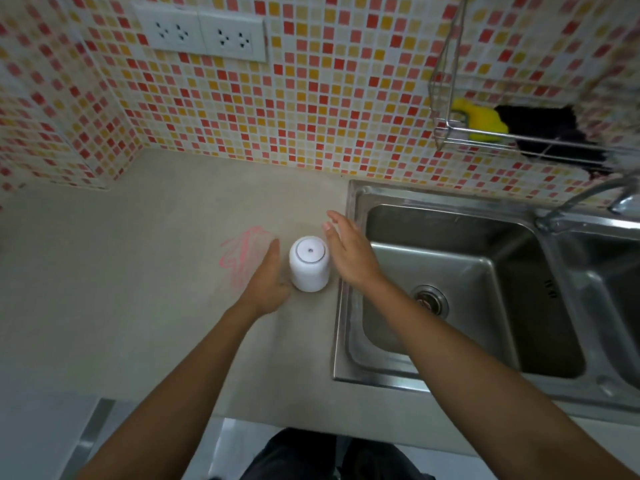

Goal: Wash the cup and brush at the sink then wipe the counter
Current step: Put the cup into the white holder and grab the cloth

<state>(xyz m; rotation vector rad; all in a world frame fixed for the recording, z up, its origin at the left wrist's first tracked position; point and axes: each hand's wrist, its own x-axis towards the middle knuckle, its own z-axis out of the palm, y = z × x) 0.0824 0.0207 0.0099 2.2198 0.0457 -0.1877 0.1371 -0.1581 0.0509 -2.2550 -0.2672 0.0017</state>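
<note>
A white cup (309, 264) stands upside down on the table (138, 289), just beside the sink's (343, 323) left rim, its base showing a thin ring and a centre dot. The left hand (266, 284) and right hand (346, 251) flank it, fingers straight and relaxed, gripping nothing; whether they touch it is unclear. Pink scribble (244, 258) marks the table under the left hand's fingers.

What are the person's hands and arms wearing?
Nothing that shows. The left hand and right hand are bare: no gloves, rings or watch in view. The left forearm and right forearm are bare too, with no sleeves in the picture. The left hand is blurred, so tiny details there cannot be told.
</note>
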